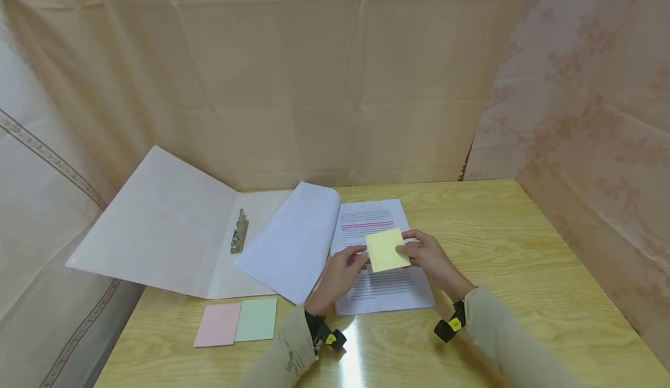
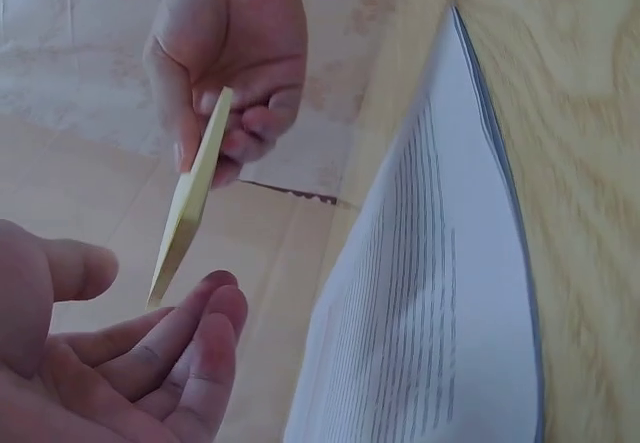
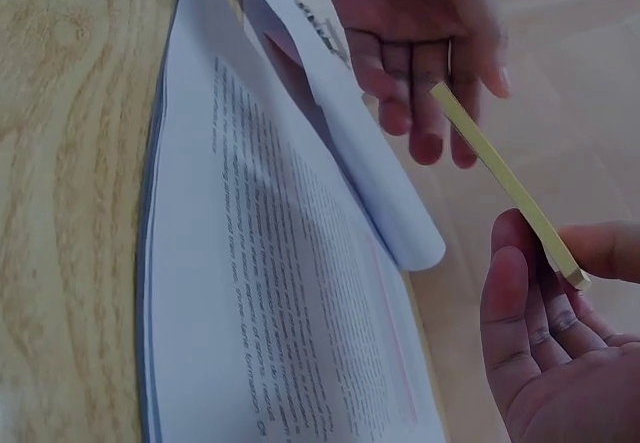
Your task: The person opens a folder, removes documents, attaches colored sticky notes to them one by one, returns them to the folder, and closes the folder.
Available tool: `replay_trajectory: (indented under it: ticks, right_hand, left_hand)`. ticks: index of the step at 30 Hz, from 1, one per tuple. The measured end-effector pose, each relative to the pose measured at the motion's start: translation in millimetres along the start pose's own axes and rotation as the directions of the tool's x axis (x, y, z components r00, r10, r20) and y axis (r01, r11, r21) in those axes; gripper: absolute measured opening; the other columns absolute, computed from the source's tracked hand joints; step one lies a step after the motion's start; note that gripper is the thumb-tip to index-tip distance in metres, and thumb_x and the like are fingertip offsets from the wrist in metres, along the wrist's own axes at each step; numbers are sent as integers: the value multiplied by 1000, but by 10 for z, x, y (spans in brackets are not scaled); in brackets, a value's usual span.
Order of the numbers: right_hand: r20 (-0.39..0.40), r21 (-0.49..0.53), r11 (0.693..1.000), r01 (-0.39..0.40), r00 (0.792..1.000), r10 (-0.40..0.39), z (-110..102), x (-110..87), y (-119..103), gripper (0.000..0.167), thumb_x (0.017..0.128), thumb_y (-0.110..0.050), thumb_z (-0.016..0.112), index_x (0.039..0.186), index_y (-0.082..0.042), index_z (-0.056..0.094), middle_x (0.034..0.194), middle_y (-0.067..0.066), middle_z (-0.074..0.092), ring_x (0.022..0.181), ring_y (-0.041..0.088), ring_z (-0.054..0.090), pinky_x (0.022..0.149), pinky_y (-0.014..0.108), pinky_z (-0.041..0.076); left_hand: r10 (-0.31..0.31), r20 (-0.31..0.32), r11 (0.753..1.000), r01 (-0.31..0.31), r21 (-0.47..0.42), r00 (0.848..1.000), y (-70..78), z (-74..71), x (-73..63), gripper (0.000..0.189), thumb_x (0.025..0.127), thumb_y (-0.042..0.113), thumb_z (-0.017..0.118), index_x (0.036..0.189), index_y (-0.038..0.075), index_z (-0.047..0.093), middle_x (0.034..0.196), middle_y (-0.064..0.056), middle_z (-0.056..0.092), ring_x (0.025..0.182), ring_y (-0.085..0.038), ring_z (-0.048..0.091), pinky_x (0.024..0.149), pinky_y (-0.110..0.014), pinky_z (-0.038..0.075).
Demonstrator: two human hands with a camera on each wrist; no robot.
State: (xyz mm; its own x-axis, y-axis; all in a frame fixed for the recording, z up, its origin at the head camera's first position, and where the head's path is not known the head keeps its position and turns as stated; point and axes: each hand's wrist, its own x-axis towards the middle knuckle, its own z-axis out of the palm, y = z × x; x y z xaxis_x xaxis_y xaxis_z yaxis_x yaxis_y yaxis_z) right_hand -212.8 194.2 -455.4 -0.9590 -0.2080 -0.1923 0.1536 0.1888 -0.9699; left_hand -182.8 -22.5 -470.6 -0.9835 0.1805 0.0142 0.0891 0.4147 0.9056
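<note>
Item: pale-yellow square pad of paper notes [image 1: 384, 251], held above the middle of the light wood-grain surface [image 1: 523, 248], short of its back edge, over a stack of white printed paper sheets [image 1: 374, 295].

Item: right hand [image 1: 426, 257], thumb and fingers pinching the pad at its right side. I judge this one-sided hold the weak point: a slackened thumb could let the pad tilt or drop onto the print.

Item: left hand [image 1: 340, 271], thumb well parted from loosely bent fingers, nothing held. Its fingertips lie near the pad's left edge; contact I cannot confirm. A clumsy reach could knock the pad askew.

Item: blank white curled paper [image 1: 293, 248], lying partly over an open white folder [image 1: 173, 225] toward the surface's back-left corner. Springing flat, it could hide the text.

Item: pink square pad [image 1: 217, 325] and mint-green square pad [image 1: 256, 320], side by side toward the left edge. The beige left sleeve [image 1: 290, 347], sweeping low, could shove them.
</note>
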Motion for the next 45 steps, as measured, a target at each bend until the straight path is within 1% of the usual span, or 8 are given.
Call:
replay_trajectory:
  ticks: [3,10,20,27,31,35,40,45]
  right_hand:
    - [-6,-17,1000,-16,1000,16,47,2,1,40,95,-13,57,128,6,45,89,1,67,79,8,63,72,24,52]
    - [-5,-15,1000,-18,1000,18,110,4,14,38,95,-10,57,127,7,45,90,1,69,78,8,64,71,24,53]
    - [-77,-65,998,16,997,-21,197,-20,-12,43,90,-4,63,129,4,46,82,0,60,73,9,56,64,23,49]
    - [-83,-184,978,102,989,-119,221,-37,21,49,87,-1,65,135,-4,53,114,20,57,72,14,58,62,24,49]
    - [-57,-252,958,135,986,-154,244,-58,22,43,87,-1,67,128,-6,60,130,22,52,69,15,56,61,23,48]
    - [-40,-333,929,161,982,-184,270,-74,19,43,84,-7,73,126,-9,63,134,20,51,68,16,52,60,23,47]
    - [9,-443,865,236,966,-259,295,-92,4,48,79,-19,80,123,-8,64,141,21,44,95,30,58,76,34,53]
    - [92,-494,811,314,946,-310,303,-118,-1,57,74,-26,84,124,-7,61,148,21,41,130,42,46,93,52,50]
  left_hand:
    - [-23,-11,996,22,-83,1000,14,19,10,41,100,25,51,129,-3,57,101,-15,73,86,-18,70,77,-30,57]
    - [-143,-37,970,133,-201,989,38,58,25,42,95,23,59,129,-2,58,96,-15,74,73,-11,67,74,-34,58]
    - [-176,-45,936,153,-318,983,34,93,15,38,91,15,64,125,-1,58,96,-15,74,76,-13,69,68,-29,57]
    - [-212,-25,900,186,-394,977,54,126,27,38,93,10,60,129,-1,54,102,-19,73,74,-15,70,64,-28,58]
    - [-219,-12,893,195,-405,976,38,129,31,38,93,12,59,129,0,55,102,-17,73,73,-14,69,64,-27,58]
    - [-214,9,886,198,-419,977,40,129,17,39,94,12,56,131,1,54,97,-18,74,70,-14,70,66,-29,58]
    - [-209,34,865,201,-460,977,45,135,-10,40,95,11,53,134,-1,50,100,-20,73,75,-18,72,68,-30,59]
    - [-200,40,856,194,-479,979,55,124,-38,43,96,12,51,136,-2,47,103,-23,72,70,-14,70,68,-30,58]
